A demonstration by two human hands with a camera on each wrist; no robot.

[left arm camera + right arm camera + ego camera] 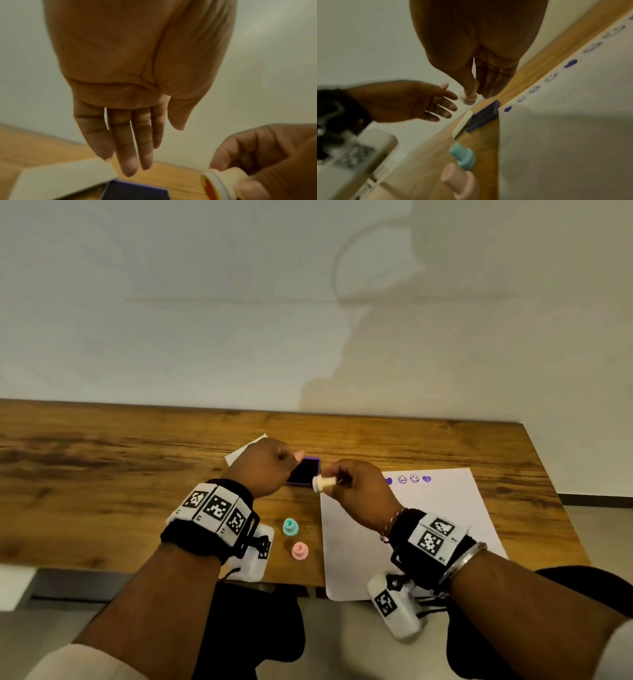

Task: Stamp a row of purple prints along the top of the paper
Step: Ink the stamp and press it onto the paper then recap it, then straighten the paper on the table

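My right hand (356,487) pinches a cream stamp (322,483) by its stem, held sideways in the air with its face turned left toward the purple ink pad (306,472). The same stamp (468,98) shows between thumb and fingers in the right wrist view, and its face looks orange in the left wrist view (216,185). My left hand (270,467) hovers over the pad's left side with straight fingers (126,155), holding nothing. The white paper (411,542) carries a row of purple prints (414,479) along its top edge.
A teal stamp (290,526) and a pink stamp (300,550) stand on the wooden table (102,474) between my wrists. A white lid or card (239,453) lies behind the ink pad. The paper overhangs the table's front edge. A wall stands behind the table.
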